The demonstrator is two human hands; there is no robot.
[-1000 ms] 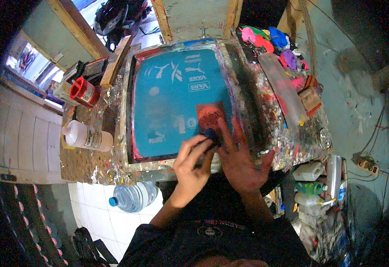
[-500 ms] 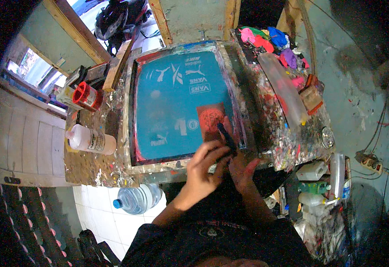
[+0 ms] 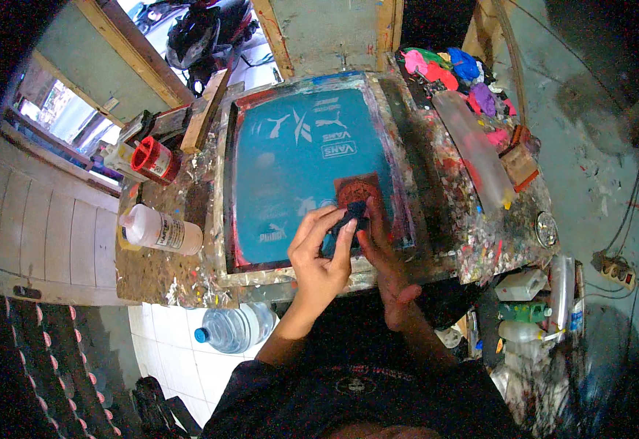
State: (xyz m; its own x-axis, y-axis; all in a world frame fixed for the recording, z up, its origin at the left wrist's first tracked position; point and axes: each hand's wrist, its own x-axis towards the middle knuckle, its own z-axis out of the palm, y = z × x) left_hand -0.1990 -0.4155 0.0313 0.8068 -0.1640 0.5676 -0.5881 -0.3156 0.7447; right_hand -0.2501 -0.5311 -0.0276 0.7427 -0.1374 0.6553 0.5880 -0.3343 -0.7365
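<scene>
A wooden-framed printing screen [image 3: 226,219] with blue-green mesh lies on the worktable, pale designs showing on it. Near its right front is a reddish-brown square patch [image 3: 357,184] with a dark round design. My left hand [image 3: 318,252] pinches a dark, cloth-like bundle [image 3: 351,214] between thumb and fingers, just over the patch's lower edge. Close beside it, my right hand [image 3: 385,256] has its fingers stretched forward, thumb apart, by the bundle's right side. Its fingertips are partly hidden, and whether they touch the bundle is unclear.
On the left stand a white plastic bottle [image 3: 164,228] and a red-rimmed tub [image 3: 154,159]. Coloured rags [image 3: 465,66] and a long translucent strip [image 3: 473,146] lie on the right. Below the table's front edge is a large water bottle [image 3: 235,327] on white tiles.
My left hand has moved left and up, lifting its fingers around the dark bundle, which now looks bunched rather than long. The right hand's fingers have straightened forward. The whole view has shifted slightly.
</scene>
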